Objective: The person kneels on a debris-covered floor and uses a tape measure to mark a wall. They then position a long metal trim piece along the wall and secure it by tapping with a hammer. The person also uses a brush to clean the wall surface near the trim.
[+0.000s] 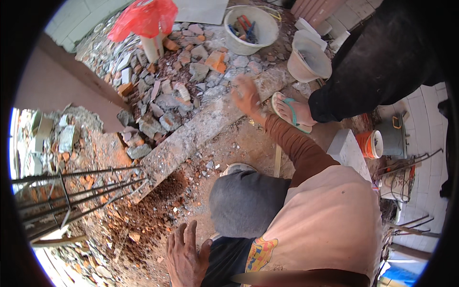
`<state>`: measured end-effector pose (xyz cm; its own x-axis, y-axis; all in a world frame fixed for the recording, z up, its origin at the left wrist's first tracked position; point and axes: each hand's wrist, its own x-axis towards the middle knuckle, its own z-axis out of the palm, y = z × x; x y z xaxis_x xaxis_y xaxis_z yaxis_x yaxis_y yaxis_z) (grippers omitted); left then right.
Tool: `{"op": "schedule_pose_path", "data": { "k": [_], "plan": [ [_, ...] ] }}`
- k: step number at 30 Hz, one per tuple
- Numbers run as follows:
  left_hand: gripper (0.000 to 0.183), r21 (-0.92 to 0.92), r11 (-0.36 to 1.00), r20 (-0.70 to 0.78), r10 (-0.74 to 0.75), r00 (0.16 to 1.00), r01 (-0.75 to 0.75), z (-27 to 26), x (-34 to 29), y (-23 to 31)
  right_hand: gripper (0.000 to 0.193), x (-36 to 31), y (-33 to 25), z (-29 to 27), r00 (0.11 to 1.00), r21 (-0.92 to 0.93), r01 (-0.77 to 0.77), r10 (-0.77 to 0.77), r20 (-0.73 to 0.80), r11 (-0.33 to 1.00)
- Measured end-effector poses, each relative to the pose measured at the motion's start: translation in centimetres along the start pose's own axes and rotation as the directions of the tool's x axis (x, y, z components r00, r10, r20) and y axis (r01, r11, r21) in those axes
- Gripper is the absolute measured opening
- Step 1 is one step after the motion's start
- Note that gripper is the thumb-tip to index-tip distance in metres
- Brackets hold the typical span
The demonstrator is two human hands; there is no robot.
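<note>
My right arm, in a brown sleeve, reaches forward. Its slightly blurred hand (247, 97) is over the dusty concrete beam (201, 125), fingers apart, with nothing visible in them. I cannot tell whether it touches the beam. Low in the view, my left hand (186, 256) is open beside my dark-clothed leg, its fingers spread above the soil and holding nothing. My bent grey knee (246, 203) lies between the two hands. Broken brick and concrete rubble (167, 112) covers the ground along the beam's far side.
A co-worker's sandalled foot (291, 111) stands close to my right hand. Beyond are a tool bucket (246, 48) and another pale bucket (306, 69). A red plastic bag (148, 19) tops a pale post. Steel rebar (71, 191) juts in at left; an orange bucket (367, 144) is right.
</note>
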<state>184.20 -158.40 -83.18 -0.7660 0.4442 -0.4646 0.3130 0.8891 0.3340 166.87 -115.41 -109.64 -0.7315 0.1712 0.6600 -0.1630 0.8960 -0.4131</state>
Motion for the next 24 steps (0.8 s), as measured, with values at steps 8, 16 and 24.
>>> {"op": "schedule_pose_path", "data": {
  "k": [8,16,24],
  "plan": [
    [0.058,0.045,0.998,0.111,-0.057,0.992,0.053,2.1,2.7,-2.1,0.033,12.8,26.3,-14.5,0.394,-0.497,-0.854,0.817,-0.421,0.156],
    [0.058,0.066,0.972,0.114,-0.231,0.966,0.224,2.6,3.5,-1.4,0.071,8.2,40.7,-17.1,0.554,-0.54,-0.545,0.759,0.342,0.642],
    [0.054,0.252,0.964,0.082,-0.103,0.991,0.079,2.1,3.9,-1.9,0.065,7.7,48.1,-15.1,0.721,-0.826,-0.316,0.684,0.111,0.467]
  ]
}}
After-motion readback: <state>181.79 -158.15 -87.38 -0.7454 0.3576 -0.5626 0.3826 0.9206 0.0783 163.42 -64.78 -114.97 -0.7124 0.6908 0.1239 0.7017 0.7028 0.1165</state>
